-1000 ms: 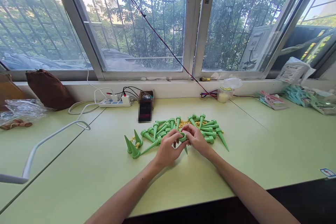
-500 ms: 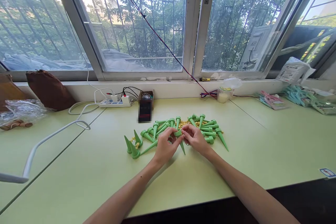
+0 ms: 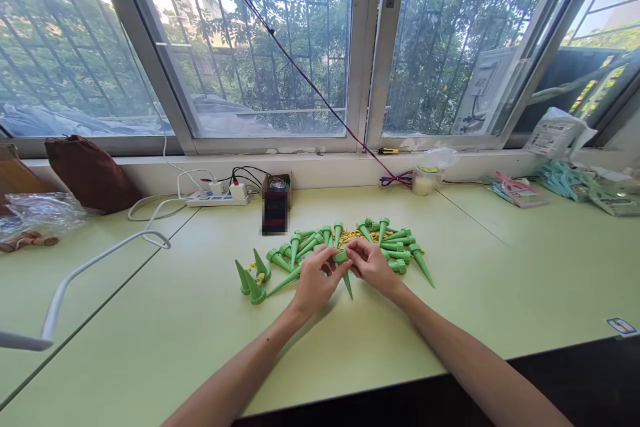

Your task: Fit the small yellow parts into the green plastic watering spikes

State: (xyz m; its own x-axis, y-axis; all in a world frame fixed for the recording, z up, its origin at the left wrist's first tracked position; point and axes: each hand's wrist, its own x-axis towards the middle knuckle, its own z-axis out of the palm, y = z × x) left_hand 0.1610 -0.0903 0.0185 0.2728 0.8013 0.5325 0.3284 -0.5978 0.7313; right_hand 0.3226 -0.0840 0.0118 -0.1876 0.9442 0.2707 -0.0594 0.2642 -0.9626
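My left hand (image 3: 316, 278) is closed round the capped top of a green cone-shaped spike (image 3: 341, 256), whose tip points down toward the table. Against the right side of that cap, my right hand (image 3: 371, 265) is pinched, and what its fingers hold is too small to tell. Several green spikes (image 3: 397, 247) lie behind and to both sides of my hands, around a pile of small yellow pieces (image 3: 353, 235). At the left, three spikes (image 3: 255, 288) stand tip up beside a few yellow pieces (image 3: 261, 277).
Behind on the pale green table (image 3: 200, 347) are a power strip (image 3: 210, 199), a small box (image 3: 277, 203) and a clear jar (image 3: 425, 180). A white metal tube (image 3: 75, 273) crosses the left side. Packaged items (image 3: 520, 189) lie at the back right.
The view has shifted slightly. The spike's cap sits a little lower between my fingers; both hands otherwise keep nearly the same pose.
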